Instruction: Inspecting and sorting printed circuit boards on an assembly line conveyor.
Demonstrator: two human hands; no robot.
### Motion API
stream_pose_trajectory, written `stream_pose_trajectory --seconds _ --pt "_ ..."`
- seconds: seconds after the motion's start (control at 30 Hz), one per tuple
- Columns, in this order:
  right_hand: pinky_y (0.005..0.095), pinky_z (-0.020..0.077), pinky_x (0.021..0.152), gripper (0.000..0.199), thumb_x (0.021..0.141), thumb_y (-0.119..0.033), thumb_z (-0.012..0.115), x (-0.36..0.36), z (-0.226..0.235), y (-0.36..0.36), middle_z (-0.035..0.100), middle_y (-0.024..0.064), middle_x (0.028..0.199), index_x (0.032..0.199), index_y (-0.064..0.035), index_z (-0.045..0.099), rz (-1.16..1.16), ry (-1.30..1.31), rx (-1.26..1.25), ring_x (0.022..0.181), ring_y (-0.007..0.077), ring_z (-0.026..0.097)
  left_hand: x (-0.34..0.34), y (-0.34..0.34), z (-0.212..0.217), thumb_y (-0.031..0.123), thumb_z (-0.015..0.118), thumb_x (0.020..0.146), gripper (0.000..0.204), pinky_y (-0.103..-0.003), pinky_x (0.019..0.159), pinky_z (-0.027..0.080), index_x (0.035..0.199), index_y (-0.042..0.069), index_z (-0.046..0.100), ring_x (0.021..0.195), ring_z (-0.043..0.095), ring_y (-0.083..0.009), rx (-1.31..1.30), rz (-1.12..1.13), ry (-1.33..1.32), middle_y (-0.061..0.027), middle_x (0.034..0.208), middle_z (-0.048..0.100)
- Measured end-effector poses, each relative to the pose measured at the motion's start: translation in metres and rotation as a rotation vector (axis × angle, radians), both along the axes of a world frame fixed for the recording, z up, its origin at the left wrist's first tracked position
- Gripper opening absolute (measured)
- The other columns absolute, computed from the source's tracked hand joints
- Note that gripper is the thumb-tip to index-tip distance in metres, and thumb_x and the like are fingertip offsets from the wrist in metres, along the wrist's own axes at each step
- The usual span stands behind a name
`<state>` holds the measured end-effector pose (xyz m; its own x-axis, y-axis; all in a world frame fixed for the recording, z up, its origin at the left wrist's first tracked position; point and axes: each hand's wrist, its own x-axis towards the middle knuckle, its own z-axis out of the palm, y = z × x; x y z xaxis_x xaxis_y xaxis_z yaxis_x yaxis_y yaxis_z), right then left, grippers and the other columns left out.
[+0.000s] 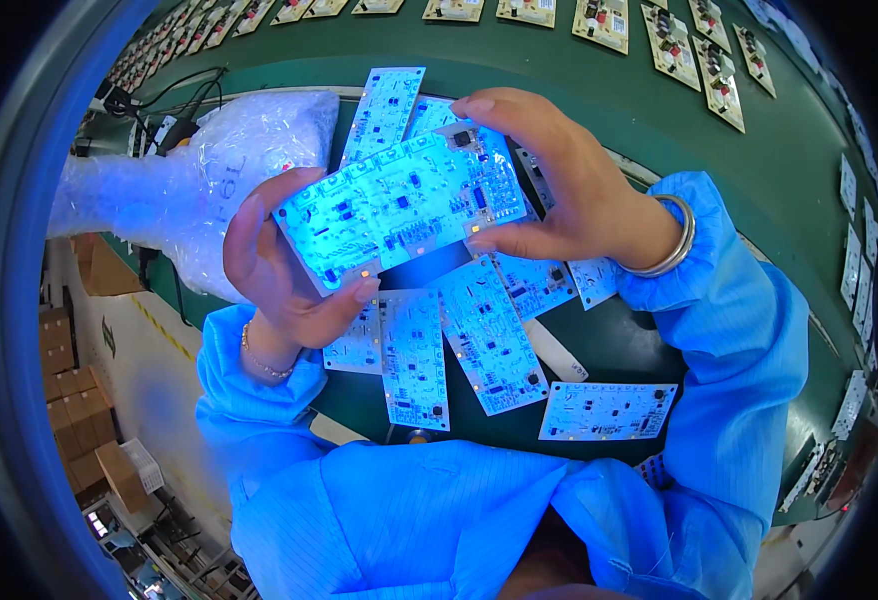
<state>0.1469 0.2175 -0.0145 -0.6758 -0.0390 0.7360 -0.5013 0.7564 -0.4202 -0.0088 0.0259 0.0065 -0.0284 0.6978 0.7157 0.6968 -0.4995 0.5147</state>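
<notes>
Between both hands I hold up a white circuit board (389, 205), lit bright blue and tilted above the green bench. My left hand (294, 260) grips its left end, thumb at the lower edge and fingers at the upper corner. Closed on the right end is my right hand (559, 180), fingers at the top corner and thumb at the bottom one. Beneath lie several similar boards, overlapping: one board (494, 340) in the middle, another board (415, 360) left of it, and a separate board (607, 411) near my right forearm. A further board (384, 112) sticks out behind the held one.
A clear plastic bag (229, 190) lies at the left, near black cables (174, 100). Rows of populated tan boards (674, 45) line the far side of the green bench (519, 60). More white boards (852, 265) lie along the right edge. Cardboard boxes (79, 420) stand on the floor at left.
</notes>
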Motion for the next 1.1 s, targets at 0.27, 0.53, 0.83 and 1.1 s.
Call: stream_pose_trajectory --seconds 0.27,0.53,0.83,1.1 --pt "0.0398 0.0363 0.087 0.078 0.061 -0.022 0.074 0.003 0.0 0.001 0.043 0.0209 0.115 0.122 -0.0003 0.029 -0.014 0.016 -0.012 0.105 0.0335 0.045 0.0 0.002 -0.004 0.011 0.068 0.064 0.083 -0.041 0.083 0.038 0.127 0.001 0.014 0.096 0.047 -0.0304 -0.009 -0.011 -0.042 -0.0261 0.112 0.039" --pt "0.0344 0.0375 0.085 0.079 0.067 -0.033 0.068 0.007 0.003 0.004 0.045 0.0181 0.113 0.125 0.0007 0.028 -0.018 -0.22 -0.072 0.101 0.0297 0.047 0.002 -0.008 -0.006 0.033 0.053 0.08 0.059 -0.034 0.082 0.038 0.121 -0.002 0.031 0.091 0.049 -0.0229 -0.349 0.163 -0.165 -0.0182 0.1 0.049" --pt "0.0329 0.0372 0.087 0.072 0.067 -0.024 0.069 0.011 0.009 0.002 0.043 0.0165 0.118 0.125 -0.0012 0.032 -0.107 -0.333 -0.081 0.102 0.0277 0.047 0.013 0.001 -0.004 0.059 0.018 0.083 0.072 -0.031 0.057 0.041 0.118 -0.001 0.037 0.061 0.053 -0.0229 -0.671 -0.401 -1.358 -0.0171 0.078 0.057" --pt "0.0357 0.0422 0.08 0.06 0.068 -0.028 0.067 0.008 0.01 -0.003 0.05 0.0178 0.108 0.116 -0.0025 0.041 -0.13 -0.056 -0.105 0.096 0.0335 0.051 0.015 0.005 -0.005 0.063 0.016 0.08 0.077 -0.032 0.056 0.039 0.119 0.0 0.036 0.061 0.052 -0.0235 -0.658 -0.536 -1.458 -0.0154 0.072 0.057"
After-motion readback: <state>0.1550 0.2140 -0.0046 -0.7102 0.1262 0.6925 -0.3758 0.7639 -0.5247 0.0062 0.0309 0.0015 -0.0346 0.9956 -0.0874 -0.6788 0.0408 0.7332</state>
